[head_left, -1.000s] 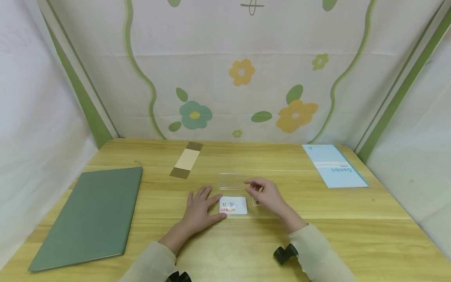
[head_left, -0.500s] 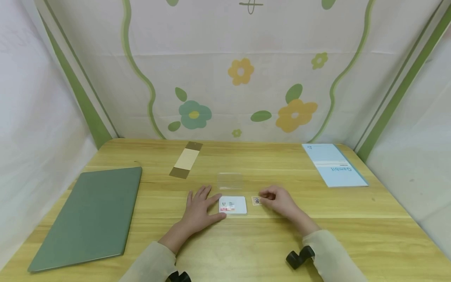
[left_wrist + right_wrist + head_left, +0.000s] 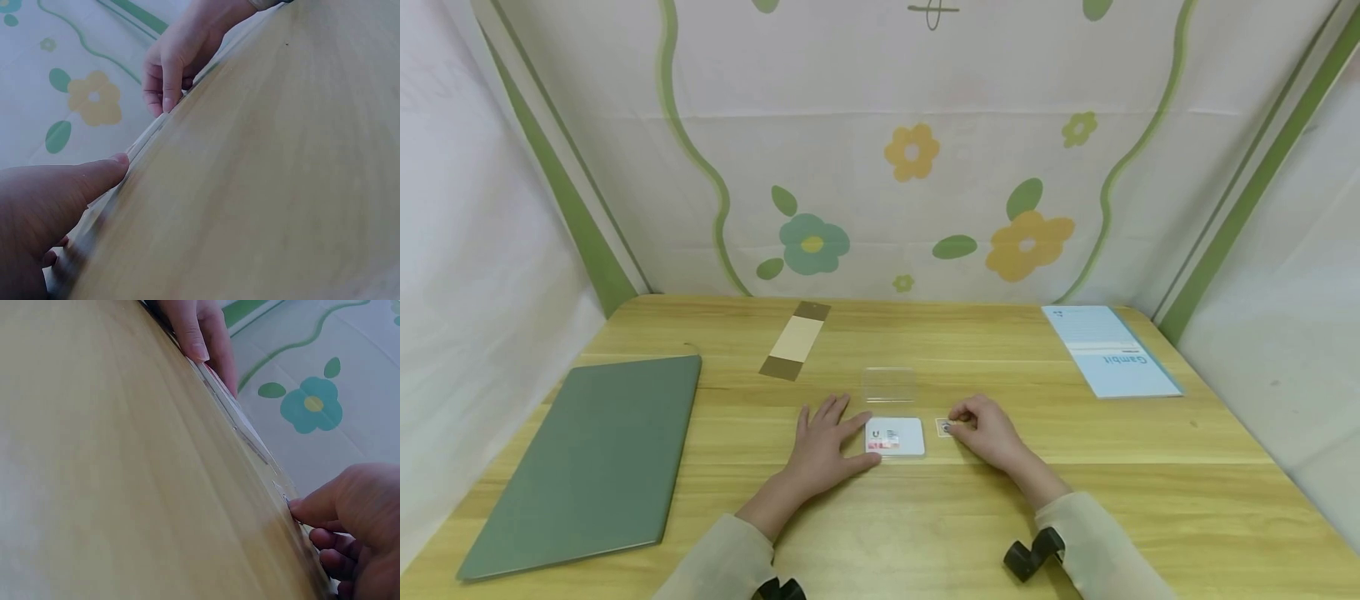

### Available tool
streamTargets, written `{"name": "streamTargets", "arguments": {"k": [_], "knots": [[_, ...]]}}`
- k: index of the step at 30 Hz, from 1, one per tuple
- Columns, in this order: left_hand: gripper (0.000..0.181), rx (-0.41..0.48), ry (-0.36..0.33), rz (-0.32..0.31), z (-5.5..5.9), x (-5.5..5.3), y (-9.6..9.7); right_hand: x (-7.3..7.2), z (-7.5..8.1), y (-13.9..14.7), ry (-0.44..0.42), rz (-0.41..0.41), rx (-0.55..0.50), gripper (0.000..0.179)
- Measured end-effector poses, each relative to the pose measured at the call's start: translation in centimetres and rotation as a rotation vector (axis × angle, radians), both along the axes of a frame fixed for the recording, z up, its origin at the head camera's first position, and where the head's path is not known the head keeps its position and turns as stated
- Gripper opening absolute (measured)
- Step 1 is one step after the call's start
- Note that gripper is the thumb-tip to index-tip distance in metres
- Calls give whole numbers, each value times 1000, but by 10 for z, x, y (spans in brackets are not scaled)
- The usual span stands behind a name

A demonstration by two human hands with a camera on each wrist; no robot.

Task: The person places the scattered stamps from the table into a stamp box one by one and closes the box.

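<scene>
In the head view, a white card [image 3: 907, 437] with printed marks lies in a clear case on the table. My left hand [image 3: 826, 454] rests at its left side with fingers spread, thumb and index touching the case's left corners. To the right of the case lies a small square printed sticker [image 3: 942, 428]. My right hand [image 3: 991, 435] pinches its right edge between thumb and index finger, which cover part of it. The right wrist view shows the thumb [image 3: 312, 506] at the sticker's edge. Just behind the card lies a clear plastic cover [image 3: 889, 385].
A large green folder [image 3: 587, 458] lies on the left of the wooden table [image 3: 925, 533]. A brown and cream strip [image 3: 796, 342] lies at the back left, and a light blue booklet [image 3: 1112, 352] at the back right. A flowered cloth [image 3: 850, 167] hangs behind.
My right hand moved away from beside the clear cover, rightward and down to the small sticker, and its fingertips now cover more of the sticker. My left hand has stayed in place.
</scene>
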State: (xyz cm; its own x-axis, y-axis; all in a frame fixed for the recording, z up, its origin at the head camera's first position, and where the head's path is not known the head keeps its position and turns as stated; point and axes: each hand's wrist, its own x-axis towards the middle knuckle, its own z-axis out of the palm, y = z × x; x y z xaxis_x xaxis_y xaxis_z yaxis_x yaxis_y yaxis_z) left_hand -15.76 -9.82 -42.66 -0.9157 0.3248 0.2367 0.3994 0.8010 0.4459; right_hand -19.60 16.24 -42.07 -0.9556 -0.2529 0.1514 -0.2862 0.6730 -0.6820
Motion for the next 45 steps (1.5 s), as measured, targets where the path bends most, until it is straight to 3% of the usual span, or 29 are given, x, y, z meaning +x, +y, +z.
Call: {"name": "streamTargets", "arguments": {"k": [12, 19, 24, 29, 33, 38, 45], "knots": [[62, -2, 6, -1, 0, 0, 0, 1, 1, -2, -42, -18, -28, 14], [63, -6, 7, 2, -1, -1, -1, 1, 1, -2, -30, 27, -99, 22], [63, -7, 8, 4, -1, -1, -1, 1, 0, -2, -12, 47, -98, 13], [63, -8, 6, 3, -2, -1, -1, -1, 5, -6, -47, -3, -111, 10], [63, -12, 8, 3, -3, -2, -1, -3, 11, -13, -109, -38, -194, 10], [63, -14, 4, 4, -3, -1, -1, -1, 17, -27, -175, -25, -326, 16], [63, -24, 6, 7, -2, -2, -1, 17, 36, -51, -184, 6, -402, 14]]}}
